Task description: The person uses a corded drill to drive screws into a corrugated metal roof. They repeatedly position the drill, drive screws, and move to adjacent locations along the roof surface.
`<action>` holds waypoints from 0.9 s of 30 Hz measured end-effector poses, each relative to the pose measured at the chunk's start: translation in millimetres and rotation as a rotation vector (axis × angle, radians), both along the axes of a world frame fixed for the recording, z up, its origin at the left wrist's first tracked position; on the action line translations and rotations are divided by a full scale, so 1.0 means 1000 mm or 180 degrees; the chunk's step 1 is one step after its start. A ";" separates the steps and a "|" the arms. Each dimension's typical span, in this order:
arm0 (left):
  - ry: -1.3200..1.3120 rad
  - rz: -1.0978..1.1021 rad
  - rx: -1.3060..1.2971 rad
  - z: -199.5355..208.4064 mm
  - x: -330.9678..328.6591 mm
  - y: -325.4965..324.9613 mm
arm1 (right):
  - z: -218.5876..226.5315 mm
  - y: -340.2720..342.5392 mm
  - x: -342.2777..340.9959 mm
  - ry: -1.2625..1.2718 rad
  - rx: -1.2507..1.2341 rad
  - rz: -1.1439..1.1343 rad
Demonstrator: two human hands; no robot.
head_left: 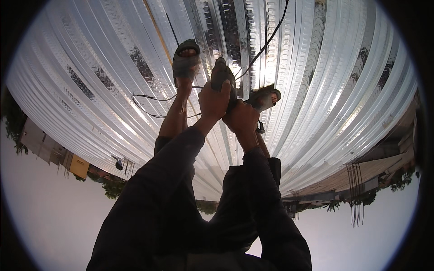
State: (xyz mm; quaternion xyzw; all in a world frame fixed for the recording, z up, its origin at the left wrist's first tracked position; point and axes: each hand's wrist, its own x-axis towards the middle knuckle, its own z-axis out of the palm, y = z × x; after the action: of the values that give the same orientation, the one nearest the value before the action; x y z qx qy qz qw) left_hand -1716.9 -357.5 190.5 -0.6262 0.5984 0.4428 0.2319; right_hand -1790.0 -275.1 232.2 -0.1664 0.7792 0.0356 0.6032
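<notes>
Both my hands are closed around a dark power drill (220,72), whose nose points away from me, just above a ribbed, shiny metal roof sheet (289,135). My left hand (213,101) wraps the side of the tool's body, thumb up along it. Lower and to the right, my right hand (242,118) grips its rear part, where the handle and trigger are hidden by the fingers. The tool's tip lies in shadow, so I cannot tell whether it touches the sheet. My feet, in dark sandals (185,61), are planted on either side of the drill.
A black cable (266,45) runs from the far edge toward the drill, and a thin looped wire (153,98) lies by my left foot. Thin upright rods (355,189), a yellow box-like structure (79,166), buildings and trees stand beyond the roof's edge.
</notes>
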 end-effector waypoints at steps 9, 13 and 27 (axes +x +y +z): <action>-0.0073 0.0120 -0.0101 0.001 0.010 0.002 | 0.004 0.002 0.006 0.0143 -0.0276 0.0057; 0.0064 0.0222 0.0766 0.020 -0.020 -0.029 | 0.000 -0.003 -0.006 0.0145 -0.0257 -0.0025; -0.0138 -0.0134 -0.0131 0.008 -0.006 0.003 | 0.000 0.010 0.003 0.0230 -0.0430 0.0121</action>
State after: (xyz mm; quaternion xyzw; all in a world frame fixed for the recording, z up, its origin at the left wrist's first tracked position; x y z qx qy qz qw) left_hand -1723.1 -354.5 198.7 -0.6276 0.6152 0.4117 0.2412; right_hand -1787.4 -264.8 232.4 -0.2201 0.7978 0.0003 0.5613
